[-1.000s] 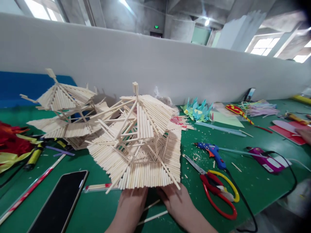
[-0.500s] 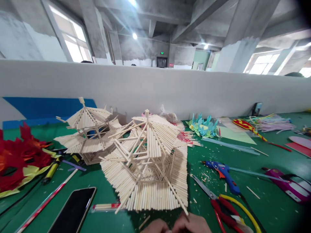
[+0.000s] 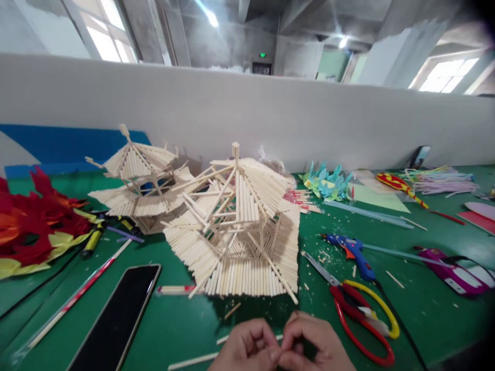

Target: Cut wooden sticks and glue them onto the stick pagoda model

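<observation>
Side by side at the bottom of the view are my left hand (image 3: pixel 247 348) and my right hand (image 3: pixel 311 342), thumbs and fingertips pinched together and almost touching. What lies between the fingertips is hidden or too small to name. A thin wooden stick (image 3: pixel 223 340) shows on either side of my left hand; I cannot tell whether it is held or lies on the table. Another wooden stick (image 3: pixel 193 361) rests on the table to the left. Just beyond my hands stands a pavilion model (image 3: pixel 247 278) built of wooden sticks, its upper roof only partly covered.
A second stick pavilion (image 3: pixel 141 206) stands behind left. To the right lie scissors (image 3: pixel 348 304), a blue glue gun (image 3: pixel 353 252) with its cord and a purple-white tool (image 3: pixel 452 270). On the left are a phone (image 3: pixel 118 319) and red paper craft (image 3: pixel 34 221). A white partition (image 3: pixel 247 108) rises behind.
The view has tipped downward, so the table things sit higher in the picture. Both hands now show more fully, still together, and sticks near my left hand have come into view.
</observation>
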Available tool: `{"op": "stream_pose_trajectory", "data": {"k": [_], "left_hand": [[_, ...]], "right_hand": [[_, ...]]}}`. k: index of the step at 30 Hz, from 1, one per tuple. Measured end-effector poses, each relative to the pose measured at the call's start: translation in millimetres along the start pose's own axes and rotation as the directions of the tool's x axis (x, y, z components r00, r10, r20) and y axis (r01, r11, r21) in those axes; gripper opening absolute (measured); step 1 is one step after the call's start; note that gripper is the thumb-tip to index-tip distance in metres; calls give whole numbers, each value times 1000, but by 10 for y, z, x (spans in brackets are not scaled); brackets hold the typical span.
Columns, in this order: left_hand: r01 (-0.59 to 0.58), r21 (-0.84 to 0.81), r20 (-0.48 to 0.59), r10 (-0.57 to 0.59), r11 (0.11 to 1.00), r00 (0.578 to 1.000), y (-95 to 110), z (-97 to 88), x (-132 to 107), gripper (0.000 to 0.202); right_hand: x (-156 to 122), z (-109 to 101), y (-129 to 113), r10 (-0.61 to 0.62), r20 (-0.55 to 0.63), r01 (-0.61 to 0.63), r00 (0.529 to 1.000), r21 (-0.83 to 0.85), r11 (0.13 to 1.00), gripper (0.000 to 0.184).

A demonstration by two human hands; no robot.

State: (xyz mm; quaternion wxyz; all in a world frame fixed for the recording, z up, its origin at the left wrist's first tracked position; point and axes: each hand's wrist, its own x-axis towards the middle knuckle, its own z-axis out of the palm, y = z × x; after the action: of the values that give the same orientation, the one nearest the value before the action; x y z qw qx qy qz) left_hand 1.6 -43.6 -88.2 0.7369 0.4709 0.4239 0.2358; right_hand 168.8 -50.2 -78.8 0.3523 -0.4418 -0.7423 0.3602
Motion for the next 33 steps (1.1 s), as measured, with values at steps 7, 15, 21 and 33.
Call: {"op": "stream_pose_trajectory", "data": {"k": [7,15,21,33], "left_hand": [[-14,179,-254,60,984,965,8,-11,-159,29],[-15,661,-463,424,750,778,153,-504,-426,25],[122,885,-369,520,448,770,44,-737,-435,25],[137,989,-144,478,50,867,-8,-503,-97,27]], "right_hand": [[-67,75,102,150,-40,-153,988,-107,982,24],[-32,99,382,164,-98,-185,982,-273,944,14],[14,163,482,105,-110,-141,988,-403,904,13],[16,147,365,65,-121,-111,991,-419,901,17]]}}
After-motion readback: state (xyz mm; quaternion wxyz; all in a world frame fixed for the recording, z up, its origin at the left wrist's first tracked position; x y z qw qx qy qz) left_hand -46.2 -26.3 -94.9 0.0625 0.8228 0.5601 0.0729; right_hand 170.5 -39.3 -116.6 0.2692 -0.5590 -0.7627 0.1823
